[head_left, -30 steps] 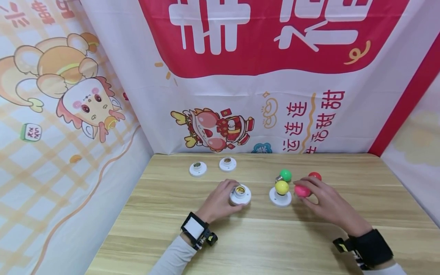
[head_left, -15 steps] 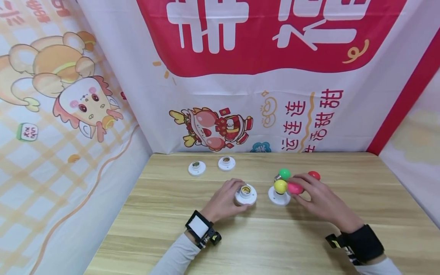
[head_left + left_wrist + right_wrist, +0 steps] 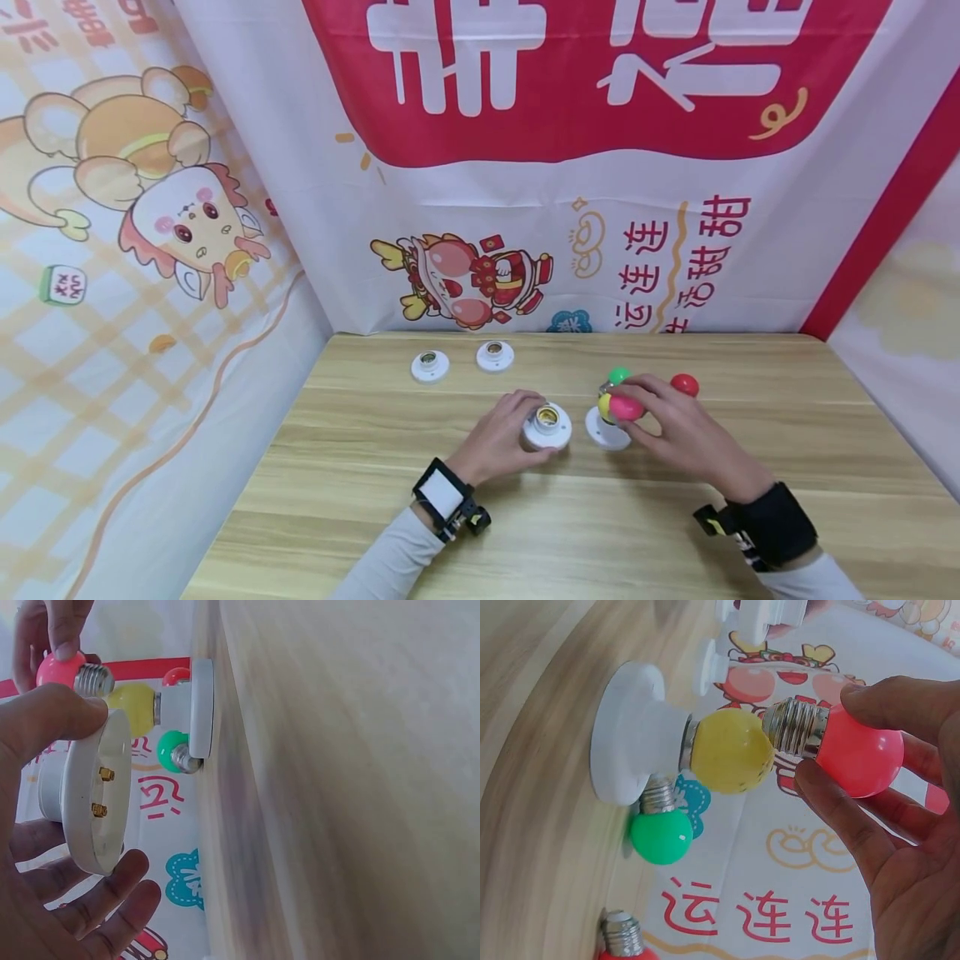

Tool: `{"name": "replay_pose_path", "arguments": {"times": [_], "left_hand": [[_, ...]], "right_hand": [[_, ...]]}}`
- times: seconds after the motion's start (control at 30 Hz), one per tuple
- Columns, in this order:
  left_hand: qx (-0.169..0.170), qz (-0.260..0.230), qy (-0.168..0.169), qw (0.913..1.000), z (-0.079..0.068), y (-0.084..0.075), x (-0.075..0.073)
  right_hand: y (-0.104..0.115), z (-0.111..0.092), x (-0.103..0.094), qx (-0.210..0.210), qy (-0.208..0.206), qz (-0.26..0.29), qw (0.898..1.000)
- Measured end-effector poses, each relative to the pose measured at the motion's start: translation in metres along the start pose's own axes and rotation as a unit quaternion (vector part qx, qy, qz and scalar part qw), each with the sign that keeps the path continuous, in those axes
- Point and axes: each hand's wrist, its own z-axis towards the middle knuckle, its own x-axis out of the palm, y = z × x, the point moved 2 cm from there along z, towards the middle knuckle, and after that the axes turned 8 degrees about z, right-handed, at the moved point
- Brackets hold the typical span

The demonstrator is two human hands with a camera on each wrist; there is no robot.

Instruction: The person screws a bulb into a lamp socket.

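My left hand (image 3: 498,440) grips a white lamp holder (image 3: 557,437) by its round base. In the left wrist view the holder is lifted off the table, its hollow underside with two brass screws showing. The fingers of my right hand (image 3: 682,433) pinch a pink light bulb (image 3: 866,754) by its globe. Its metal screw base points left, over the yellow bulb (image 3: 731,751) in the right wrist view. That yellow bulb sits in a second white lamp holder (image 3: 630,739) standing on the table. From the head view, the pink bulb partly hides the yellow one.
Behind the yellow bulb a green bulb (image 3: 661,836) lies on the wooden table (image 3: 450,533). A red bulb (image 3: 684,384) lies beyond my right hand. Two bulbless lamp holders, one left (image 3: 430,371) and one right (image 3: 495,360), stand near the back edge, before a printed cloth (image 3: 465,200).
My right hand has carried the pink bulb left until it overlaps the yellow bulb. My left hand has shifted right with its lamp holder, closer to the yellow bulb's holder.
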Motion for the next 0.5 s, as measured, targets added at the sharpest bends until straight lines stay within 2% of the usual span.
{"name": "replay_pose_path", "arguments": {"times": [0.33, 0.5], "left_hand": [[0.018, 0.001, -0.006, 0.9998, 0.006, -0.009, -0.003], [0.026, 0.002, -0.009, 0.9996, 0.008, -0.013, -0.002]], "right_hand": [[0.004, 0.003, 0.000, 0.008, 0.004, 0.005, 1.000], [0.006, 0.005, -0.001, -0.001, 0.001, 0.007, 1.000]]}}
